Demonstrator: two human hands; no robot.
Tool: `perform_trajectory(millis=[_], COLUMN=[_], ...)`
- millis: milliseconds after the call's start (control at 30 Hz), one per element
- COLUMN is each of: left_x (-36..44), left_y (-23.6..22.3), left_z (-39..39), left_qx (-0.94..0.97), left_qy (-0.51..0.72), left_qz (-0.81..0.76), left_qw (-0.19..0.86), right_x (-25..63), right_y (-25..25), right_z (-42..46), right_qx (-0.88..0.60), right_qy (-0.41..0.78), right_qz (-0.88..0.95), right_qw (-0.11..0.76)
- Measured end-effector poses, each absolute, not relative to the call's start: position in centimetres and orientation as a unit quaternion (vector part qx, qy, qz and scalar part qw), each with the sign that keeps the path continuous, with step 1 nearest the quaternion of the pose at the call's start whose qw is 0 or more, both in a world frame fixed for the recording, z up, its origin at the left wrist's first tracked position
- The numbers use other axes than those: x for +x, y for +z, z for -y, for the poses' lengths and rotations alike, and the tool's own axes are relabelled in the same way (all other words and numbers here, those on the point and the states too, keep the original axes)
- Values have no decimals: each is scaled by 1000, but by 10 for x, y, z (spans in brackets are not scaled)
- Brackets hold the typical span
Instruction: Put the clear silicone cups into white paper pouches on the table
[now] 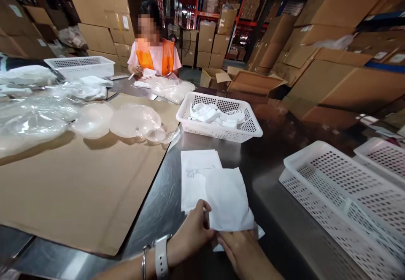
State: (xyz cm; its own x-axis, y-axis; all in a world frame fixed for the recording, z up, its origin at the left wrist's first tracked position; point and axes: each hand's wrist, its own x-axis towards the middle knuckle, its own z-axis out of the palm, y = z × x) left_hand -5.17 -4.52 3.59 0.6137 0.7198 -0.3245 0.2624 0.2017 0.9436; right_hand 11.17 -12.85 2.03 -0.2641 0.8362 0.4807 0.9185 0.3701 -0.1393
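A white fabric pouch point(228, 199) lies on the steel table point(272, 195) in front of me, overlapping a second white pouch point(195, 178) with faint lettering. My left hand point(193, 231), with a watch and a bracelet on the wrist, pinches the near left edge of the top pouch. My right hand point(242, 248) presses on its near bottom edge. Behind them stands a white perforated basket point(249, 128) holding more folded white pouches point(215, 115).
A brown cardboard sheet point(79, 187) covers the table's left, with clear plastic bags point(133, 121) on it. Empty white baskets point(341, 195) are stacked at the right. A person in an orange vest point(155, 56) works at the far end. Cardboard boxes point(341, 81) surround the table.
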Motion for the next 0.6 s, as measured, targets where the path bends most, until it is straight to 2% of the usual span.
perform_trajectory(millis=[100,167,267,367,433,600], left_x=[-57,-62,-70,-76,-79,-81], left_y=[30,27,28,40,52,67], left_z=[49,55,65,76,82,89], left_qx=[529,461,373,269,201,129], left_qy=[187,180,178,189,192,143], left_qz=[-379,-368,-379,-389,-377,-354], left_qw=[736,787,828,861,884,915], right_x=[101,92,83,79,76,65], right_y=[31,38,48,58,65,71], right_z=[137,139,141,145,149,160], right_qx=[-573,-575,-559,-537,-525,-488], right_qy=[-33,-4,14,34,19,-106], right_qz=[779,764,758,774,786,809], right_qw=[254,291,337,333,327,310])
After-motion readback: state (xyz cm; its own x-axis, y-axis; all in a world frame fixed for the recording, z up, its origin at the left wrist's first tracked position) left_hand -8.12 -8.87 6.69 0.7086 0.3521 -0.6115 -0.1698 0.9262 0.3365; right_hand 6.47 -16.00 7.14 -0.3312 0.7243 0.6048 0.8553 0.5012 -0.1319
